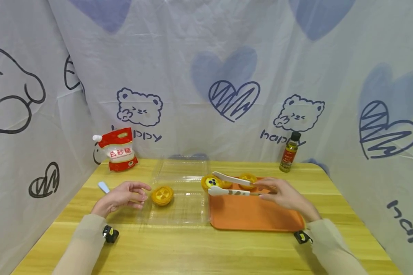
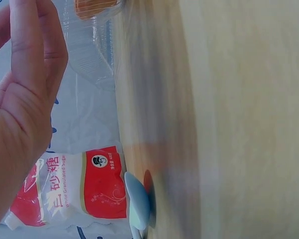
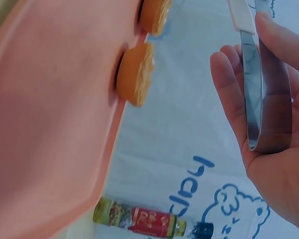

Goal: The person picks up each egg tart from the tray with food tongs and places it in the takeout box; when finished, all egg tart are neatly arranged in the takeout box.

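My right hand [image 1: 283,194] holds a pair of metal tongs [image 3: 254,99] with white tips. In the head view the tips stand either side of a tart topped with dark berries [image 1: 211,181] at the orange tray's left back corner; whether they grip it is hard to tell. A second tart [image 1: 227,184] is partly hidden behind it, and another tart [image 1: 247,178] sits at the tray's back edge. My left hand [image 1: 125,196], fingers loosely bent and holding nothing, hovers by the left side of a clear plastic container [image 1: 189,214]. Inside that lies a tart with a patterned top [image 1: 162,196].
The orange tray [image 1: 254,214] lies right of the container, whose clear lid [image 1: 182,170] stands open behind. A red and white sugar bag [image 1: 119,151] is at the back left, an oil bottle [image 1: 289,154] at the back right. A pale blue utensil [image 1: 103,186] lies beside my left hand.
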Demonstrator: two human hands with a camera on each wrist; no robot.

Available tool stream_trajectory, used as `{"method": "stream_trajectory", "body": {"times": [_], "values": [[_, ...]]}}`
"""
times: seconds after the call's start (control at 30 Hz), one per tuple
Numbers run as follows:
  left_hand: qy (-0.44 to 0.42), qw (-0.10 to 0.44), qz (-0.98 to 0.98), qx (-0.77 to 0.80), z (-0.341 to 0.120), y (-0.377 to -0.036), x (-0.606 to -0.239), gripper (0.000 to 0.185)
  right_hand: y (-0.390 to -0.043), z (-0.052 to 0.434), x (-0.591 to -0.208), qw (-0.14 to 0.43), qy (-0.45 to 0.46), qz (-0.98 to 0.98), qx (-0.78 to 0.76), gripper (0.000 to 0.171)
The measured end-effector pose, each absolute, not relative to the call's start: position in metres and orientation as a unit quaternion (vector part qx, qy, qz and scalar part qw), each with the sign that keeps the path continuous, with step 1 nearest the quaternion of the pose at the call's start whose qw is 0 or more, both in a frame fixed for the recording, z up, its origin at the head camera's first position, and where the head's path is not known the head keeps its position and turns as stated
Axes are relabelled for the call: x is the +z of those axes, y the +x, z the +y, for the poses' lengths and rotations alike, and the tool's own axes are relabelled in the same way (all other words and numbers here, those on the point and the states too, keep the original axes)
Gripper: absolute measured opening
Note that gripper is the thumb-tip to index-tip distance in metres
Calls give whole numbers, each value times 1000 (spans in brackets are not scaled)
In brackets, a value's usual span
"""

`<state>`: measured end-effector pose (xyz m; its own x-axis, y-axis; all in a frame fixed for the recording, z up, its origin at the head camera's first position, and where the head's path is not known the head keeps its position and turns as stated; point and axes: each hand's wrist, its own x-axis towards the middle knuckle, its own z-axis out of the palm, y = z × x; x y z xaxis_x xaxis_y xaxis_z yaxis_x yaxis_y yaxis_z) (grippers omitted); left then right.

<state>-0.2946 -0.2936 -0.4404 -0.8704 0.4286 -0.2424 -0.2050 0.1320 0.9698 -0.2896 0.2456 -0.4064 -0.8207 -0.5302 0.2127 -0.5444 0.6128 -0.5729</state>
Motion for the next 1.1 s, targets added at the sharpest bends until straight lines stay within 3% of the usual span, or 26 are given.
{"method": "stream_trajectory", "body": {"times": [0.93,1.1], "values": [[81,235,714,655,-293,-295,-442,52,-293,188,-405,-60,386,-859,332,37],[82,235,716,652,-292,-295,-441,53,-293,177,-404,-49,388,-871,297,38]]}}
